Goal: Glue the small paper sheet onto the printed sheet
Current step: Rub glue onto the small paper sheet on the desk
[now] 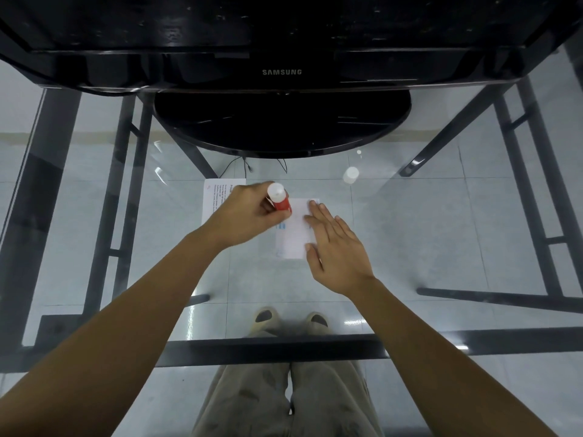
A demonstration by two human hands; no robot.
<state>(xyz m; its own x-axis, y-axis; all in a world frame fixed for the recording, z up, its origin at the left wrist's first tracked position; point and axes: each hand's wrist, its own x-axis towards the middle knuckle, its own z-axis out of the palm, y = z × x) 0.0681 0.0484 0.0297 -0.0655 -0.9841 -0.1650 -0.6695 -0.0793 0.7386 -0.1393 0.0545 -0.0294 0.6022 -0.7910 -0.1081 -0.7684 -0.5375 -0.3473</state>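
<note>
On a glass counter [441, 247], a printed sheet [212, 197] lies left. The left hand [246, 212] has its grip closed around a glue stick [279, 198]. Right of it, the right hand [334, 247], open and flat, pins the small sheet [295, 238]: light, limp, best held at its edge.

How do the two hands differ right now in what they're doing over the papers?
The left hand is curled shut around the glue stick, tip down toward the small paper sheet; the right hand is open and flat, holding nothing. The left hand also covers part of the printed sheet, while the right hand's fingers rest on the small sheet's right edge. Both are bare.
</note>
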